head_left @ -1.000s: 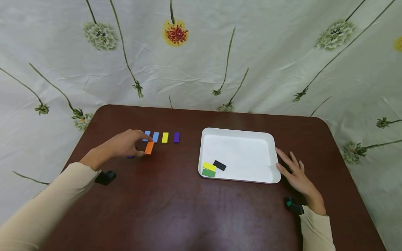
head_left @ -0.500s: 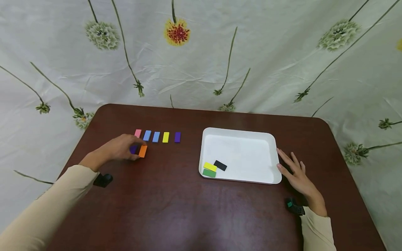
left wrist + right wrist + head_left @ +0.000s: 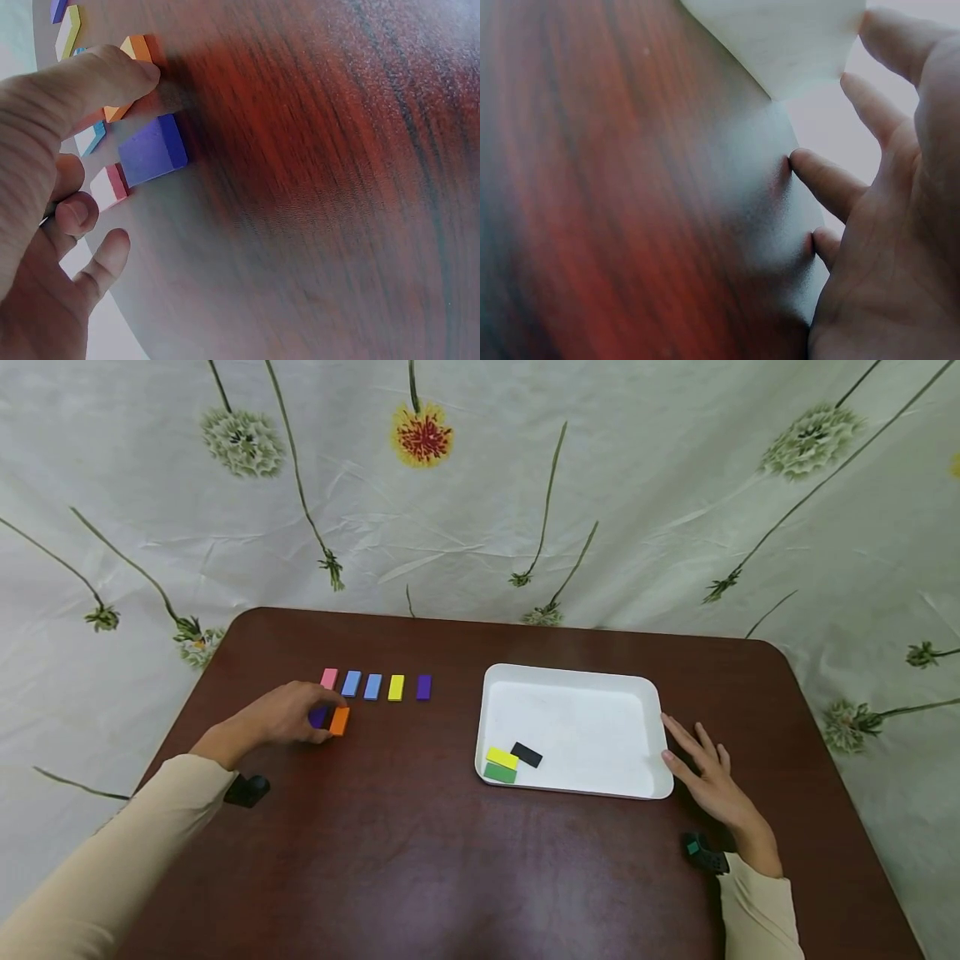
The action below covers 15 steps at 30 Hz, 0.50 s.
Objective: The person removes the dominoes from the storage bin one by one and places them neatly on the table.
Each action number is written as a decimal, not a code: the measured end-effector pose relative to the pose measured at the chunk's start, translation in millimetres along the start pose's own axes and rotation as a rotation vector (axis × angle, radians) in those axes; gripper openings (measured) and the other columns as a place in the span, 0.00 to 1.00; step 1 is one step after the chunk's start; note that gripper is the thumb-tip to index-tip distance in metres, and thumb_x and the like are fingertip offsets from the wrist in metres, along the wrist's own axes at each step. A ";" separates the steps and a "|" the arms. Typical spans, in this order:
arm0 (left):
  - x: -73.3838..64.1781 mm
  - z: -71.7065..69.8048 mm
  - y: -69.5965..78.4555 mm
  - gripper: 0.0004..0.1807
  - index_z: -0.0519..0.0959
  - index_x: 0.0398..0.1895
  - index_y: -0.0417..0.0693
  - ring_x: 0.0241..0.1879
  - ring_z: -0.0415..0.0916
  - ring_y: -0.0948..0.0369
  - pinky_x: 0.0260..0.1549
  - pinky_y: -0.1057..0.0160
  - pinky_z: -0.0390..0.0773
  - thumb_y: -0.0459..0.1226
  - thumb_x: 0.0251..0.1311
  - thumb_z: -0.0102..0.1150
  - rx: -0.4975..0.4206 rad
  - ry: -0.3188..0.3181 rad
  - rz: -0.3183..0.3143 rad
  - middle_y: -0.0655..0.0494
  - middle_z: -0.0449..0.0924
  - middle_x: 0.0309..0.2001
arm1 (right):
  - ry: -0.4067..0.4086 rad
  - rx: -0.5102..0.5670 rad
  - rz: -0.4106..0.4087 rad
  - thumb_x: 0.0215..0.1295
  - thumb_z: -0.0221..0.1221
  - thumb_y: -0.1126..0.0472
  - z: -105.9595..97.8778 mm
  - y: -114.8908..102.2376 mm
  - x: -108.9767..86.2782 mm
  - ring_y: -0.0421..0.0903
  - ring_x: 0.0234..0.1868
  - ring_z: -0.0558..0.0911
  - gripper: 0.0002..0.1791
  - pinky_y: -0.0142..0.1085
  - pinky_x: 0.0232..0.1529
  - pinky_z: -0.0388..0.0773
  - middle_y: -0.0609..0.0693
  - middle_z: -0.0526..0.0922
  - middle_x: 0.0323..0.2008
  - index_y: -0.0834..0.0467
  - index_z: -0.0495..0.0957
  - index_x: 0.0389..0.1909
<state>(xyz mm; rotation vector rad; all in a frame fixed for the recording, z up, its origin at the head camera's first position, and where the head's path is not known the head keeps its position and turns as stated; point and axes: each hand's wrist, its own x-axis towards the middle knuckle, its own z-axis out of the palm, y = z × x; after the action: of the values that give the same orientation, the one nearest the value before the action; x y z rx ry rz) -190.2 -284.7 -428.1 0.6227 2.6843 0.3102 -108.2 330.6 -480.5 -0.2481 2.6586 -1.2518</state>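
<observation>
My left hand (image 3: 288, 714) pinches an orange block (image 3: 340, 722) between thumb and fingers, on or close over the table. Just left of it lies a purple block (image 3: 318, 717), partly covered by the hand. In the left wrist view the thumb (image 3: 112, 75) crosses the orange block, and the purple block (image 3: 154, 150) sits beside it. On the other side, my right hand (image 3: 708, 781) spreads its fingers, with index finger and thumb at the right rim of a white tray (image 3: 573, 672). The right wrist view has those fingertips on the tray's edge (image 3: 802, 52).
Behind the left hand runs a row of blocks: pink (image 3: 329, 678), two blue (image 3: 362, 686), yellow (image 3: 396, 687) and purple (image 3: 424, 687). In the tray's near left corner lie a yellow block (image 3: 502, 758), a green block (image 3: 499, 773) and a black block (image 3: 527, 755).
My left hand has carried the orange block left and nearer to me, beside the purple block, uncovering the pink block. During the last half second it barely moves. The right hand stays at the tray.
</observation>
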 end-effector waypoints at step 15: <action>0.4 -16.0 19.1 0.27 0.79 0.59 0.42 0.56 0.78 0.43 0.54 0.40 0.76 0.36 0.54 0.73 -0.037 0.045 0.012 0.41 0.82 0.56 | 0.000 -0.005 0.009 0.78 0.49 0.52 0.0 2.5 -0.1 0.70 0.78 0.29 0.36 0.70 0.64 0.16 0.61 0.45 0.80 0.44 0.47 0.81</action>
<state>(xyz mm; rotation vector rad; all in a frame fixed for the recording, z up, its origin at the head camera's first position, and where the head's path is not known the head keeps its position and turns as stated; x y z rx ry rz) -189.7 -269.8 -408.2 0.6287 2.7119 0.3800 -108.2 332.3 -482.4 -0.2370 2.6603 -1.2436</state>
